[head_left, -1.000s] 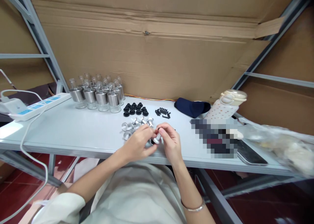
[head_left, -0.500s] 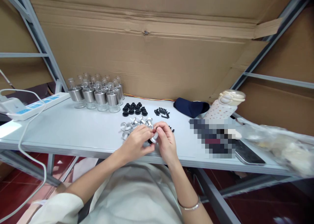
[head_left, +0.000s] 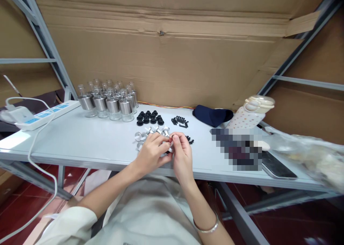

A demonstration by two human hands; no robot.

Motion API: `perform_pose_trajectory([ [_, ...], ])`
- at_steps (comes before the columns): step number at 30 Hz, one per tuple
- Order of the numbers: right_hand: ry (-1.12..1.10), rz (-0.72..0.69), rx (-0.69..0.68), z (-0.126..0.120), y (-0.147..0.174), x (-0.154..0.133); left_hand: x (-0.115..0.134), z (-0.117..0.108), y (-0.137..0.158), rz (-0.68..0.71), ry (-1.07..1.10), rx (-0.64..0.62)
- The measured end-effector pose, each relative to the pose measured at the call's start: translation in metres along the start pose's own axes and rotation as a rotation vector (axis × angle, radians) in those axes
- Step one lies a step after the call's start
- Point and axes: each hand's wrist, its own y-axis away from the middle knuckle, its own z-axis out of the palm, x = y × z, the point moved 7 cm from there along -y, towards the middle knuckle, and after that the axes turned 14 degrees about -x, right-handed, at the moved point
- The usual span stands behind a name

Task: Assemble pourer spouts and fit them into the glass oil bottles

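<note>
My left hand (head_left: 153,152) and my right hand (head_left: 182,155) meet above the table's near edge, fingers closed. Between their fingertips is a small silver part (head_left: 171,148) with a bit of black at its lower side; the fingers cover most of it. Right behind my left hand lie several silver parts (head_left: 139,137), each a round disc with a stem. Farther back are several round black stepped caps (head_left: 146,119) in rows. Short black tubular pieces (head_left: 179,120) lie to their right, and more small black pieces (head_left: 190,140) sit beside my right hand.
Glass bottles with metal bands (head_left: 113,105) stand at the back left, near a white power strip (head_left: 48,114) with its cable. A navy cap (head_left: 212,115), a dotted bottle (head_left: 248,114), a phone (head_left: 278,166) and plastic bags (head_left: 309,159) occupy the right. Cardboard (head_left: 166,66) closes the back.
The whole view has shifted slightly, so things sit a little farther right. Both hands still hold the silver part, which is now more covered by the fingers.
</note>
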Motion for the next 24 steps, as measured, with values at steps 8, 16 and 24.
perform_pose_trajectory([
  [8,-0.077,-0.044,0.067,0.005,0.004,-0.001,-0.001,-0.001,0.0,0.021,0.117,0.018],
  [16,0.002,-0.286,0.07,-0.045,-0.006,-0.071,-0.005,-0.009,0.004,0.012,0.187,0.099],
  [24,0.773,-0.028,0.178,-0.12,-0.01,-0.024,-0.006,-0.014,0.008,-0.077,0.13,0.177],
])
